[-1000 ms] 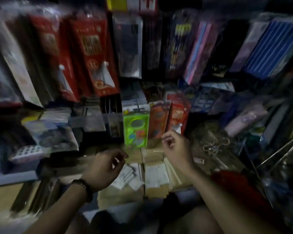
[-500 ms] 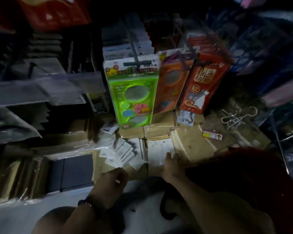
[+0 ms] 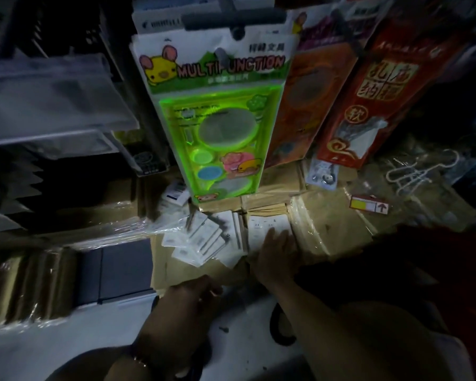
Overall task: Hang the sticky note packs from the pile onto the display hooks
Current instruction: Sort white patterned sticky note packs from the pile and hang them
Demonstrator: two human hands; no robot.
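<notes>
Dim shelf, both hands low beside the sticky note packs (image 3: pixel 201 243).
Small, flat, white packs, fanned loosely on brown wrapped bundles (image 3: pixel 333 229) near the front edge, just under a hanging green stencil pack (image 3: pixel 217 119) crowding the room above. Right hand (image 3: pixel 275 257) flat, fingers straight, resting on a white sheet stack (image 3: pixel 261 226) just right of the pile. Left hand (image 3: pixel 187 303) at the front edge over a pale bare surface, apart from the pile, fingers curled; cannot tell whether holding anything.

The sticky note packs (image 3: pixel 201 240) lie fanned on wrapped bundles (image 3: pixel 338 229), below and in front of a hanging stencil card (image 3: pixel 217 119). Just right of them, the right hand (image 3: pixel 275 257) rests on a paper stack (image 3: pixel 264 225). The left hand (image 3: pixel 187 303) is in front of the pile.
</notes>
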